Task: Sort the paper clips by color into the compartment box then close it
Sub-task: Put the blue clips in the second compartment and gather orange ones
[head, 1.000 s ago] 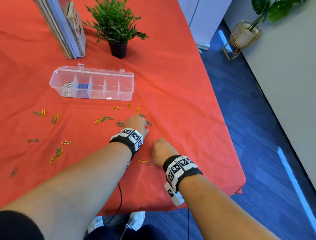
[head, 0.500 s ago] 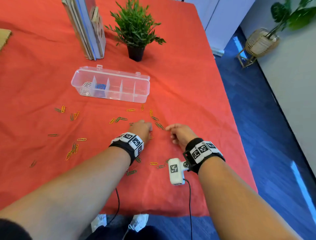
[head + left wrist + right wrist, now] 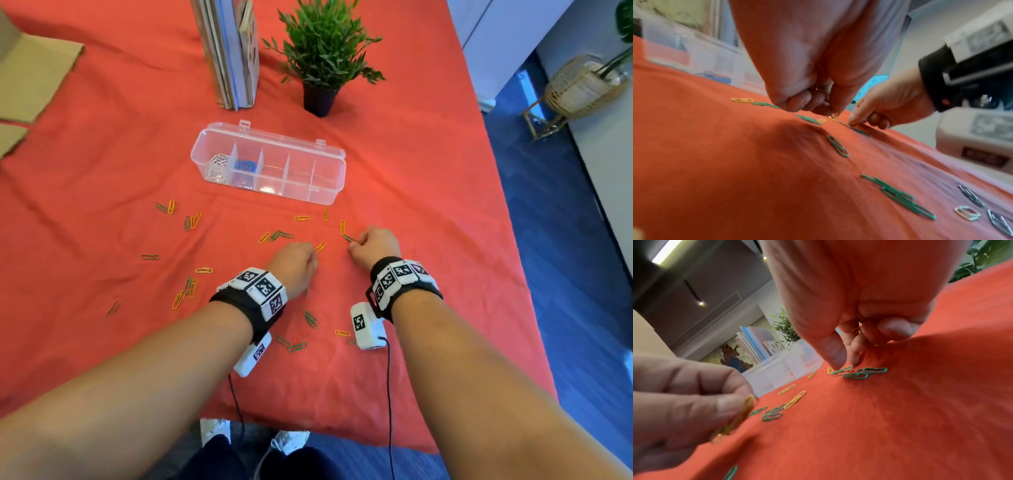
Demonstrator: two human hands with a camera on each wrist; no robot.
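The left hand (image 3: 294,263) was curled low over the red cloth, thumb and fingers pinching a yellow paper clip (image 3: 745,408) whose tip poked out past the knuckles. Just to its right, the right hand (image 3: 373,244) was also curled, its thumb and forefinger nipping the end of a green paper clip (image 3: 842,369) that lay on the cloth among a few other green ones (image 3: 856,375); the right wrist view hinted at more wire tucked in the palm, too unclear to name.

Loose yellow and green clips (image 3: 191,289) were scattered over the worktop (image 3: 102,154) to the left of the hands, in front of them and back toward the person.

Beyond the hands stood the clear compartment box (image 3: 269,164), lid open and leaning back. Its leftmost compartment held silver clips (image 3: 216,166), the next one blue clips (image 3: 245,166); the rest looked bare.

Behind the box stood upright books (image 3: 233,51) and a small potted plant (image 3: 323,58). Cardboard (image 3: 30,78) lay at the far left.
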